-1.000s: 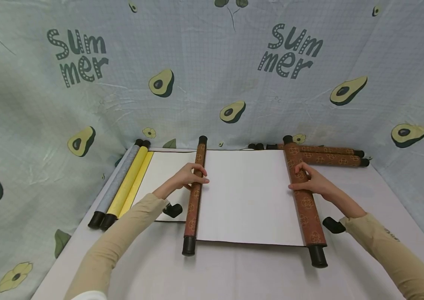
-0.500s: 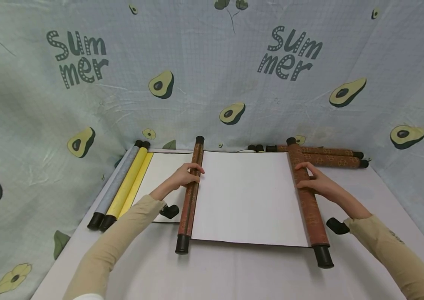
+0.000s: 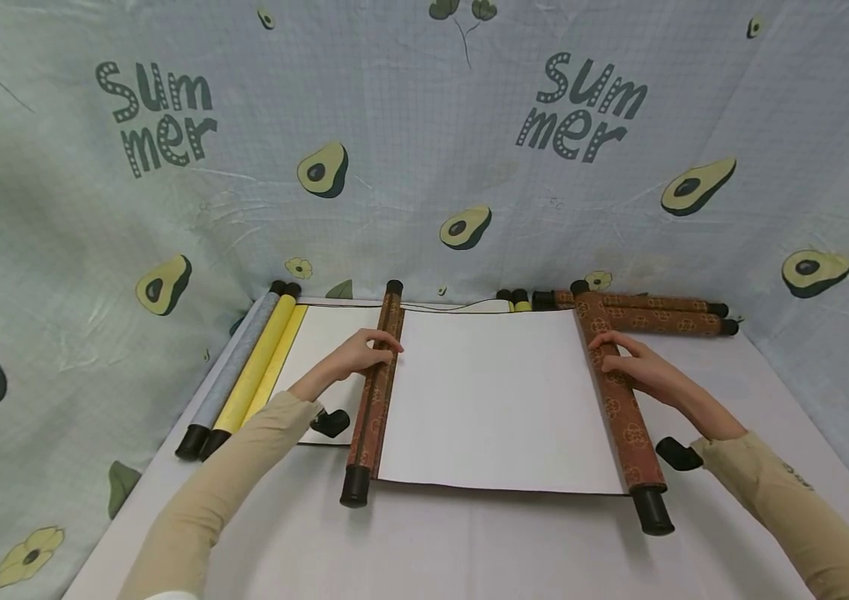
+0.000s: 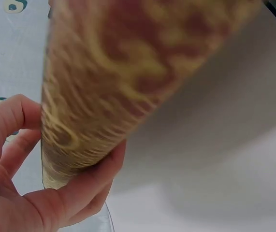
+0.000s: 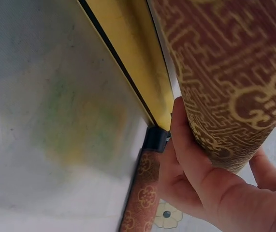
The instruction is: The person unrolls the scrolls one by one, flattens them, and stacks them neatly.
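Observation:
A hanging scroll with brown, gold-patterned rolls and black end knobs is held partly unrolled, its blank white sheet (image 3: 499,400) stretched between them. My left hand (image 3: 357,354) grips the left roll (image 3: 367,425) near its middle, thumb on one side and fingers on the other. Around the thicker right roll (image 3: 630,433) curl the fingers of my right hand (image 3: 645,371). In the left wrist view the brown roll (image 4: 118,58) rests between thumb and fingers. The right wrist view shows the patterned roll (image 5: 229,72) pinched likewise. Part of each roll is hidden behind the hand.
A grey-blue scroll (image 3: 232,379) and a yellow roll (image 3: 259,367) lie at the left. Beside them another white sheet (image 3: 319,342) runs beneath the held scroll. Brown scrolls (image 3: 664,318) lie at the back right, near yellow roll ends (image 3: 521,305). A printed curtain (image 3: 394,108) hangs behind the table.
The left roll has moved left and the right roll slightly right, so a wider stretch of white sheet shows. The sheet's far edge sits a little nearer, exposing the yellow roll ends behind.

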Demonstrator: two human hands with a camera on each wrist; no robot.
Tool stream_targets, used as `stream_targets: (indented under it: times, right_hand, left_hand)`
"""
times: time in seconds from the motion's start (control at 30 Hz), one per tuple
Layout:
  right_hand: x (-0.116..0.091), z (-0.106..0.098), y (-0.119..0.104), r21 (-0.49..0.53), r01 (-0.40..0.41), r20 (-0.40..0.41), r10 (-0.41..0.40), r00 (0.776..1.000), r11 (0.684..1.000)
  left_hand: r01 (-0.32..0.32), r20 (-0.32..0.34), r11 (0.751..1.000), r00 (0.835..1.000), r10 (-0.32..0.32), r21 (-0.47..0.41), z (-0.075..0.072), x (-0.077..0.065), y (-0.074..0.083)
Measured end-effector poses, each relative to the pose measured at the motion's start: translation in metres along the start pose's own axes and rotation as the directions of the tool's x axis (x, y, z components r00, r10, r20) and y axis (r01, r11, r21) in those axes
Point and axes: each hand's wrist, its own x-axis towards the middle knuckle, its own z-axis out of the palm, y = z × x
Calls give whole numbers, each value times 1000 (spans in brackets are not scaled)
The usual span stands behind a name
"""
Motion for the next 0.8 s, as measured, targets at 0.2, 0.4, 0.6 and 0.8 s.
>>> stream_targets:
  times: [0.2,0.4,0.6,0.8]
  right_hand:
    - [-2,-2,1,0,-23,-23,23,999,1000]
    - [0,-1,1,-25,-56,-64,54,996,998]
    - [5,4,3,-136,-88,-142,69,988,987]
    - [6,3,3,-193,-53,-163,21,986,980]
  left_hand:
    - [126,-35,992,992,-125,16,1,-4,7]
    - [107,-97,994,990,-104,23,3,-5,5]
    - [40,-193,995,981,-21,93,7,0,1]
    - [44,-204,987,979,-12,156,6,0,3]
